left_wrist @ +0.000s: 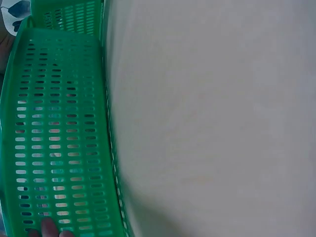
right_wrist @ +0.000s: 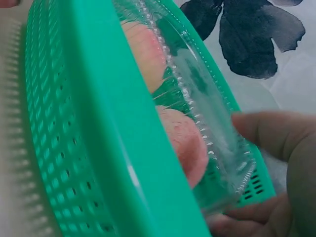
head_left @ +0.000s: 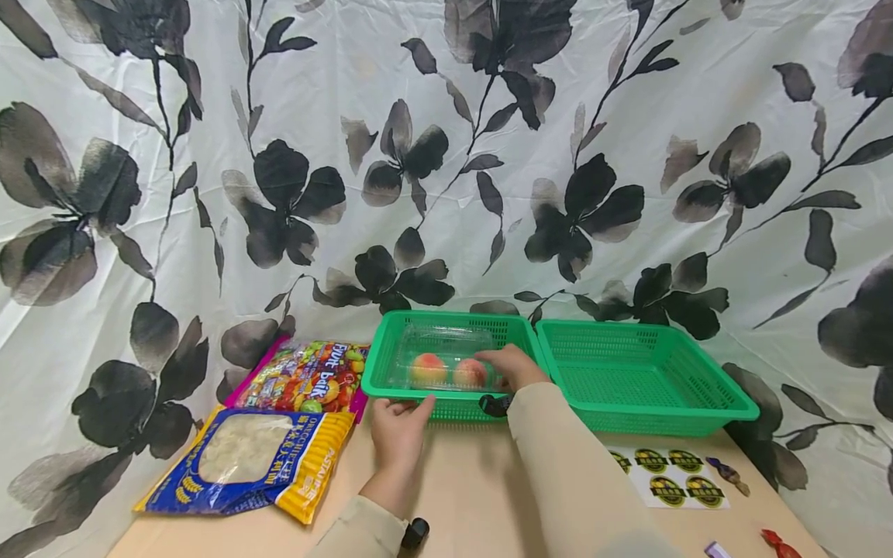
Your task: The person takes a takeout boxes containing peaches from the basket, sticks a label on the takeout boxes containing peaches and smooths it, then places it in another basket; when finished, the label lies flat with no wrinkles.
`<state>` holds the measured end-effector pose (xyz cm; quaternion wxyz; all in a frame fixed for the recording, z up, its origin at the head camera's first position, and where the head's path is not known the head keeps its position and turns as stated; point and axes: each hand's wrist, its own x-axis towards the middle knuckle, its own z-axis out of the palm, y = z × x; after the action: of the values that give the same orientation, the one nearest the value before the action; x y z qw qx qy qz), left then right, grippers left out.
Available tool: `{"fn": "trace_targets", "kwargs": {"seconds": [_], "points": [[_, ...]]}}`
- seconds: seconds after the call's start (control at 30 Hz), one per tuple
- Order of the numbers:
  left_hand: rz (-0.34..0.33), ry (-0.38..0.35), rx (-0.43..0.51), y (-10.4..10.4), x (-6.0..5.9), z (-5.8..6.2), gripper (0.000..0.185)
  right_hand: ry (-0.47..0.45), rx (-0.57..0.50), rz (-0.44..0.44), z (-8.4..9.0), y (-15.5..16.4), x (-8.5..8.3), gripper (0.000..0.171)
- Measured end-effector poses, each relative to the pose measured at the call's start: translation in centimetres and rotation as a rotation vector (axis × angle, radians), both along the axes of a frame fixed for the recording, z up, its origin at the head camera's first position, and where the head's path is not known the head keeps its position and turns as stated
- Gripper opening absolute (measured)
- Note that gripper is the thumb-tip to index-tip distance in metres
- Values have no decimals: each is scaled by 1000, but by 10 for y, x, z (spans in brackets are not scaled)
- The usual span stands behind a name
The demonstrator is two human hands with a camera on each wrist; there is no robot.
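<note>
A clear plastic box [head_left: 446, 341] with two pink-yellow peaches [head_left: 429, 370] inside sits in the left green basket [head_left: 377, 364]. At the box's right end is my right hand [head_left: 515, 367]. The right wrist view shows its thumb [right_wrist: 261, 129] over the lid side and its bent fingers [right_wrist: 252, 219] at the box's end; whether the thumb presses the lid is hard to see. My left hand [head_left: 396, 434] is at the basket's front, thumb up by the rim. Its fingertips [left_wrist: 48, 226] show against the slotted wall in the left wrist view.
A second green basket [head_left: 649, 418] stands close on the right. Left lie a candy bag [head_left: 307, 376] and a blue-yellow pasta bag [head_left: 244, 465]. A sticker sheet [head_left: 673, 477] and wrapped candies [head_left: 780, 544] lie front right. A floral cloth [head_left: 460, 225] hangs behind.
</note>
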<state>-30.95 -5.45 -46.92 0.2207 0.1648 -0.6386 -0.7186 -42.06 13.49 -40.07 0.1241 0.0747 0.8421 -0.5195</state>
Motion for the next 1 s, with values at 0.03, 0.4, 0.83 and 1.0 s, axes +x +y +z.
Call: {"fn": "trace_targets", "kwargs": {"seconds": [0.03, 0.4, 0.83, 1.0], "points": [[6, 8, 4, 0, 0, 0, 61, -1, 12, -5, -1, -1, -2, 86], [26, 20, 8, -1, -3, -1, 59, -28, 49, 20, -10, -4, -13, 61], [33, 27, 7, -2, -3, 2, 58, 53, -78, -70, -7, -5, -9, 39], [20, 29, 14, -2, -3, 1, 59, 82, -153, -107, 0, 0, -8, 43]]}}
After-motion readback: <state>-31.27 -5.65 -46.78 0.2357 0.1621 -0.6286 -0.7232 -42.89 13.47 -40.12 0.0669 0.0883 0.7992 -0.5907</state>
